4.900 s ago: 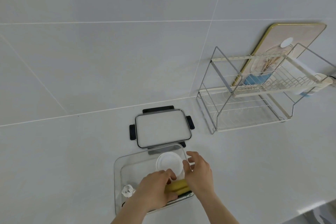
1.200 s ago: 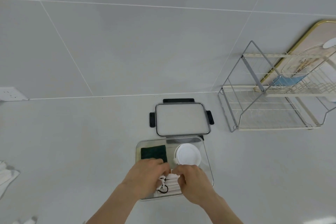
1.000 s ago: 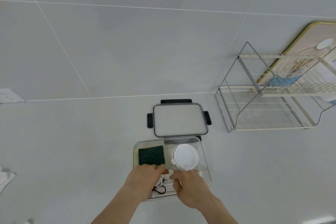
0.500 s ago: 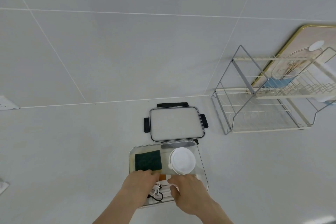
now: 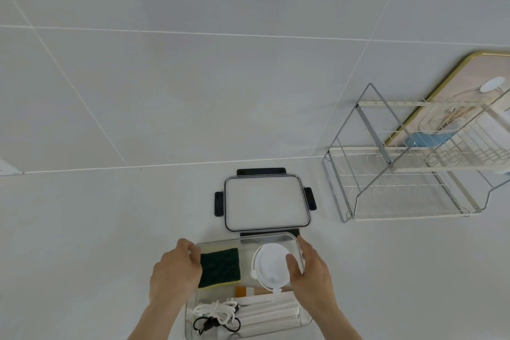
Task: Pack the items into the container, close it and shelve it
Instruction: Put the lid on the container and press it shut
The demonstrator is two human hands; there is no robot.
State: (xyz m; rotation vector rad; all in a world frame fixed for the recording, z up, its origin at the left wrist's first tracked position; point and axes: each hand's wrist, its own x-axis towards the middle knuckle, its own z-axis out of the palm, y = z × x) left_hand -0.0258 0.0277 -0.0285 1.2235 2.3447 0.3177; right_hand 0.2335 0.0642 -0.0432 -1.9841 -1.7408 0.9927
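Note:
A clear rectangular container (image 5: 248, 240) sits on the white counter near me. Inside it lie a green sponge (image 5: 219, 266), a white round lidded cup (image 5: 271, 263), white paper-wrapped sticks (image 5: 270, 315), a coiled white cord (image 5: 218, 312), a black loop (image 5: 207, 326) and a small orange piece (image 5: 242, 290). My left hand (image 5: 174, 276) grips the container's left wall near the far corner. My right hand (image 5: 314, 276) holds the right wall, thumb inside by the cup. The clear lid (image 5: 266, 203) with black clips lies flat just behind the container.
A two-tier wire rack (image 5: 400, 193) stands on the counter to the right, against the tiled wall. A gold-rimmed board (image 5: 469, 69) leans behind it. A wall socket (image 5: 8, 168) shows at the far left edge.
Both hands left the items at the container's near end and spread out to its side walls. The cord and wrapped sticks are now uncovered.

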